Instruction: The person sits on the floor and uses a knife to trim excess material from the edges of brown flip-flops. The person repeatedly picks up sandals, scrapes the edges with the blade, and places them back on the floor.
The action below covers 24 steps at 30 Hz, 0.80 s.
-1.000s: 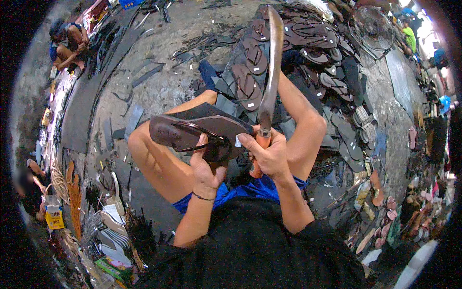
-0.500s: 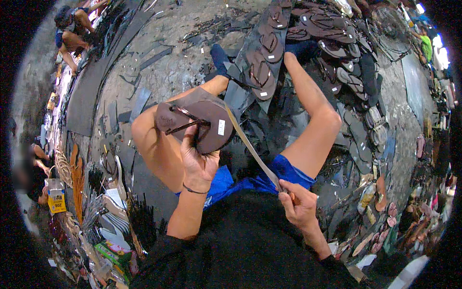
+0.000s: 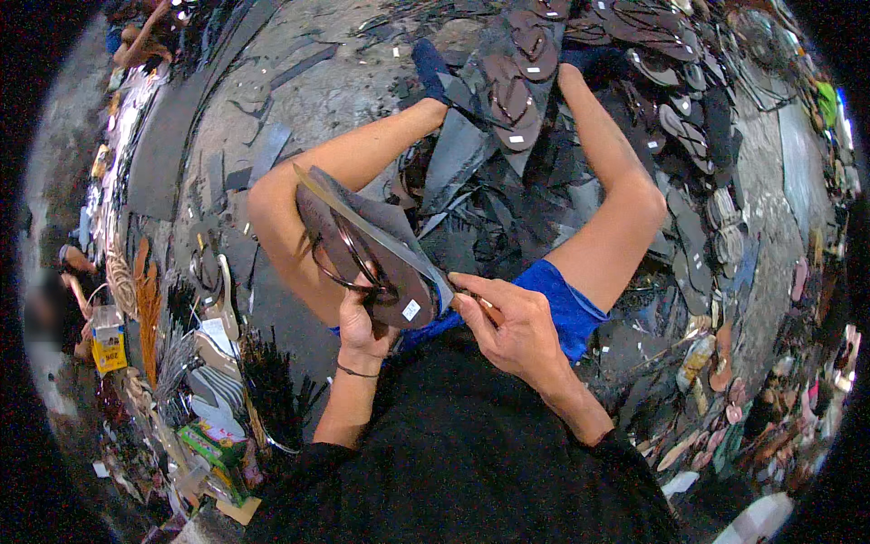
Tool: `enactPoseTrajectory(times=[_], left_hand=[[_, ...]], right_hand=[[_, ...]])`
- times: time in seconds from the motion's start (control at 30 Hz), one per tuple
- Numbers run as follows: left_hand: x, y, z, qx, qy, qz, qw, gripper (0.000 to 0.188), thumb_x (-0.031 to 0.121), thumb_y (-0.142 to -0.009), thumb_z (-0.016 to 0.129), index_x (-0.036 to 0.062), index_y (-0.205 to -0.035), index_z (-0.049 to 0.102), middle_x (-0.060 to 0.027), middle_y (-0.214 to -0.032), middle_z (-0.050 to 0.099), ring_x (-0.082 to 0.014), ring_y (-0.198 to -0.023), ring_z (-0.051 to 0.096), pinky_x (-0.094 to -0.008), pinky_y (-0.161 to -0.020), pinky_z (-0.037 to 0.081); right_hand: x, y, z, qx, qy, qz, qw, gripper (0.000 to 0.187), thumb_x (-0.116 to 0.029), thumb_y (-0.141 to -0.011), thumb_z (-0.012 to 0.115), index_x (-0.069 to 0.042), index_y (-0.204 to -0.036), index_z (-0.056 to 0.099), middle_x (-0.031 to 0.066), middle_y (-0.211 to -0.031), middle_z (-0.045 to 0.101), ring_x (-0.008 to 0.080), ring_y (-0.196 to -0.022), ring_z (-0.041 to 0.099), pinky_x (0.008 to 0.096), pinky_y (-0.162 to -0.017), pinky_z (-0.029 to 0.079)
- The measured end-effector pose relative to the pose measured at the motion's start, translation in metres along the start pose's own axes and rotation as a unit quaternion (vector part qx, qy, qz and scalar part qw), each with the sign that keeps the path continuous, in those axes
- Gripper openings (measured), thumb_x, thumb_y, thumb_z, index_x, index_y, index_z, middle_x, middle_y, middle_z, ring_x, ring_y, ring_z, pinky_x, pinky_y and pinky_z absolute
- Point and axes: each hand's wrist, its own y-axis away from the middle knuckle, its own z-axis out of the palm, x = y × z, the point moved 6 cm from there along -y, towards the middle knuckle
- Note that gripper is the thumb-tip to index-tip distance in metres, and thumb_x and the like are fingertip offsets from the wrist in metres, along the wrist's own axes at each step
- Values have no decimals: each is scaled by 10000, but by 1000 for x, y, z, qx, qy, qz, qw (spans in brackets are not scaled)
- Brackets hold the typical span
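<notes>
My left hand [image 3: 362,328] grips a dark brown flip-flop [image 3: 391,265] near its labelled end, thumb by the glossy straps. The flip-flop is tilted above my bent left leg. My right hand [image 3: 515,328] is closed round the handle of a long, narrow knife [image 3: 420,257]. Its blade lies lengthwise along the side of the flip-flop that faces my right hand, and the tip reaches past the far end. Dark grey sole material shows beside the blade; where the cutting edge touches is hard to make out.
Brown flip-flops [image 3: 513,107] lie on a dark sheet between my feet, with more piled [image 3: 642,36] at far right. Dark rubber offcuts [image 3: 462,154] cover the floor. At left are an orange-brown brush [image 3: 147,304], a yellow pack [image 3: 108,348] and a green box [image 3: 207,446]. Other people are at far left.
The flip-flop has turned and tilted in my left hand. My right hand has moved up and left, bringing the knife blade further along the sole's side.
</notes>
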Motion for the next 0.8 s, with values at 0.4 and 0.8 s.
enactPoseTrajectory(times=[0.4,0.8], left_hand=[[4,13,-13,-1,67,-13,998,346,297,-954,519,35,-1165,600,-113,-1103,663,-260,-973,646,-399,-890,513],[13,18,-13,-40,78,-4,996,345,295,-967,492,42,-1188,571,-110,-1073,667,-230,-927,667,-373,-814,558]], right_hand=[[4,25,3,-72,21,56,996,259,-198,-866,650,-64,-1087,657,145,-759,645,287,-631,628,365,-569,509],[15,-34,66,-88,-2,8,996,301,-197,-864,609,-82,-1142,632,138,-824,636,326,-746,634,421,-662,512]])
